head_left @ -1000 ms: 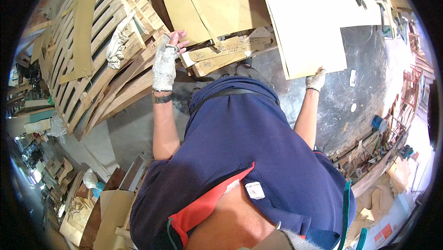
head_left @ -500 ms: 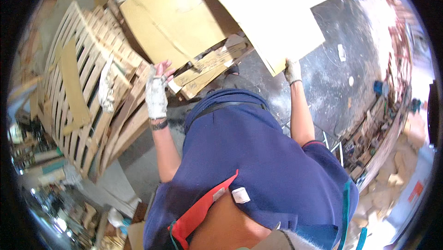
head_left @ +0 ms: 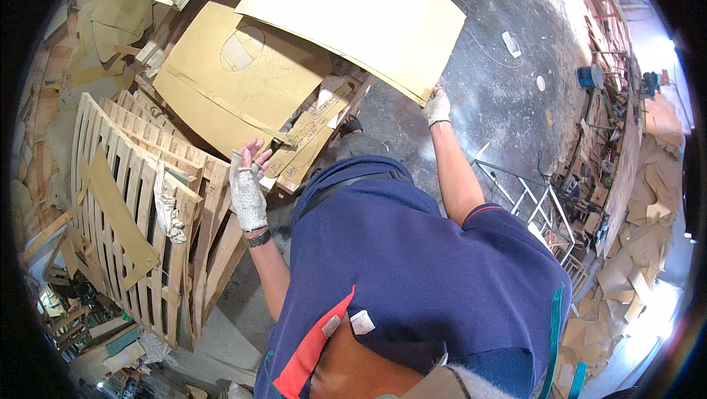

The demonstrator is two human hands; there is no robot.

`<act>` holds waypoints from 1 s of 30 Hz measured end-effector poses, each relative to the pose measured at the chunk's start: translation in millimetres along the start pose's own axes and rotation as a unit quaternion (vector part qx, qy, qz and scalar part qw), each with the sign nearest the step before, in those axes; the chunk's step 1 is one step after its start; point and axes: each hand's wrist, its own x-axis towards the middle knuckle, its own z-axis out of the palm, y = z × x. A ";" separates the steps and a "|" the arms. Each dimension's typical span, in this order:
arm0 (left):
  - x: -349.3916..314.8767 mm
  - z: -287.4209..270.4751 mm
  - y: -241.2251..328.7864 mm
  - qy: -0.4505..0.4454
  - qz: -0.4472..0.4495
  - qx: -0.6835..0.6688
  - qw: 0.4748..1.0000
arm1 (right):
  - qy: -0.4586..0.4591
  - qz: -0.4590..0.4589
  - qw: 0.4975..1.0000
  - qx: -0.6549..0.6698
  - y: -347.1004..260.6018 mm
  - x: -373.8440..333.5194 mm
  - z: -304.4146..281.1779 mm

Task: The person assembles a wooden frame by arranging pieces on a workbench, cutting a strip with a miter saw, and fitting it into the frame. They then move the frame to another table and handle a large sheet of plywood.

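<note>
My right hand (head_left: pixel 438 107), in a light knitted glove, is closed on the near corner of a large cardboard sheet (head_left: pixel 353 16). The sheet looks almost white in the glare and tan along its edge. It reaches over part of a brown cardboard sheet (head_left: pixel 221 82), which has an oval outline on it. My left hand (head_left: pixel 249 185) wears a glove that leaves the fingertips bare. Its fingers are apart with nothing in them, close to the brown sheet's near edge. Beside those fingers lies a small dark object (head_left: pixel 280 143), on or next to a strip of marked cardboard (head_left: pixel 317 125).
Slatted wooden pallets (head_left: pixel 140 207) lean at the left, with a cardboard strip (head_left: pixel 121 222) and a white rag (head_left: pixel 168 211) on them. A metal frame (head_left: pixel 526 200) stands at the right, near a cluttered bench (head_left: pixel 600 171). Cardboard scraps (head_left: pixel 618 281) cover the floor beyond.
The pale sheet, with my right hand on its corner, has shifted left and covers more of the brown sheet. My left hand stays open near the brown sheet's edge. The view has shifted too.
</note>
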 end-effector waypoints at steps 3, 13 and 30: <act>-2.6 17.4 4.0 -0.010 0.013 0.044 0.999 | -0.049 0.002 0.998 0.034 -9.0 -11.6 -2.2; 47.9 131.9 -8.3 -0.190 0.233 0.318 0.899 | -0.135 -0.071 0.971 -0.186 -27.9 -23.1 4.8; 123.3 233.8 -83.8 -0.367 0.394 0.591 0.600 | -0.143 0.032 0.989 0.037 -1.6 -136.2 -20.2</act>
